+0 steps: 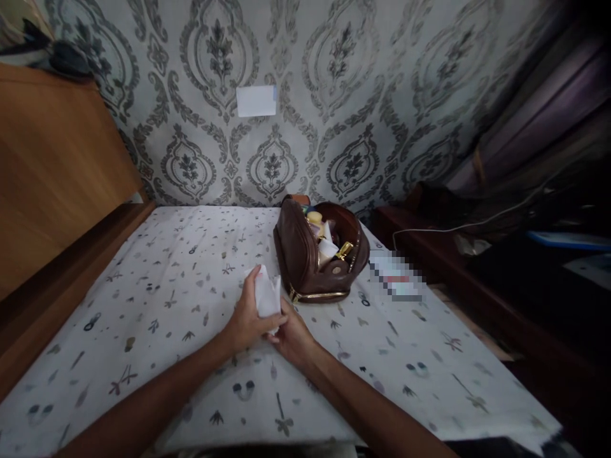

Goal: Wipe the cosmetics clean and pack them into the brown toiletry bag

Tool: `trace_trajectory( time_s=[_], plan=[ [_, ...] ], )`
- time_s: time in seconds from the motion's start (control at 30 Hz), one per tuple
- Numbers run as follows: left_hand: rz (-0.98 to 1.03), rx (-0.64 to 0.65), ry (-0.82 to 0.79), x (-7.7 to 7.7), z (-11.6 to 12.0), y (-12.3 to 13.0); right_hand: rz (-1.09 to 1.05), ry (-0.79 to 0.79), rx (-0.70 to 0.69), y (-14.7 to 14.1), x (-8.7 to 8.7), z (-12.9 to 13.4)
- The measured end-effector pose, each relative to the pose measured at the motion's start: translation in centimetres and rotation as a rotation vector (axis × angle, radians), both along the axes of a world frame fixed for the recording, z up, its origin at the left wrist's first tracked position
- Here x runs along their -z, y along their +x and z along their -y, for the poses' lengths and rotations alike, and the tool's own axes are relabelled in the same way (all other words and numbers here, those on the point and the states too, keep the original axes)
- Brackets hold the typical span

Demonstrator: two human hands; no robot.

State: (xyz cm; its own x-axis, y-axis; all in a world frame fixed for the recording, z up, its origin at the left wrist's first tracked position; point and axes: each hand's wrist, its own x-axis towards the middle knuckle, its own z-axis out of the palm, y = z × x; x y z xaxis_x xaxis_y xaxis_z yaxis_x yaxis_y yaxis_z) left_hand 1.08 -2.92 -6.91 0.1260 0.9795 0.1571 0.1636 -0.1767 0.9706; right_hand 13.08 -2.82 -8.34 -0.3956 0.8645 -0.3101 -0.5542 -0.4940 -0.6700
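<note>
The left hand (248, 318) and right hand (291, 331) meet around a folded white paper (268, 296), pinching it between them, near the open brown bag (305, 254).

dim, soft light; faint shadows; edges stretched, smeary; right side dark; pixelated patch at right.

A printed white cloth (191, 394) covers the table beneath the left grip (245, 318) and right grip (293, 331). Beyond them rises grey damask wallpaper (272, 165) bearing a small white card (256, 102). A wooden cabinet (57, 165) stands well left of the left grip; right of the right grip lie a pixelated item (401, 278), a thin white cable (443, 229) and purple fabric (534, 121).
</note>
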Motion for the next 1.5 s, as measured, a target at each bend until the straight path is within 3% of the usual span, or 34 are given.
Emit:
trace_trajectory(
  time_s=[0.13,0.33,0.53,0.63,0.73,0.83,0.93,1.1,1.3,1.5],
  plan=[
    [-0.097,-0.028,0.081,0.0,0.2,-0.3,0.051,-0.09,0.027,0.0,-0.2,0.2],
    [-0.14,-0.113,0.158,-0.8,-0.5,-1.6,0.063,0.089,-0.131,-0.1,-0.8,0.6],
    [-0.011,-0.27,0.178,-1.3,-1.7,-2.6,-0.039,-0.022,-0.316,0.6,-1.2,0.4],
    [0.055,-0.224,0.081,-1.2,-1.8,-2.4,-0.147,-0.071,-0.469,1.3,-1.3,0.0],
    [0.108,-0.081,0.073,-0.8,-1.6,-1.9,-0.219,-0.111,-0.588,1.7,-1.2,-0.3],
    [0.082,0.055,0.115,0.0,-1.5,-1.7,-0.241,-0.192,-0.502,1.7,-0.9,-0.3],
    [0.004,0.014,0.121,0.6,-1.6,-1.9,-0.175,-0.221,-0.344,1.1,-0.6,-0.1],
    [-0.024,-0.11,0.1,0.0,-1.5,-2.0,0.009,0.045,-0.129,0.2,-0.4,0.7],
    [-0.006,-0.217,0.05,-1.5,-1.7,-2.1,0.141,0.247,-0.165,-0.2,-0.6,1.6],
    [0.089,-0.115,-0.046,-0.9,-2.0,-2.1,0.122,0.126,-0.117,-0.2,-0.7,1.3]
  ],
)
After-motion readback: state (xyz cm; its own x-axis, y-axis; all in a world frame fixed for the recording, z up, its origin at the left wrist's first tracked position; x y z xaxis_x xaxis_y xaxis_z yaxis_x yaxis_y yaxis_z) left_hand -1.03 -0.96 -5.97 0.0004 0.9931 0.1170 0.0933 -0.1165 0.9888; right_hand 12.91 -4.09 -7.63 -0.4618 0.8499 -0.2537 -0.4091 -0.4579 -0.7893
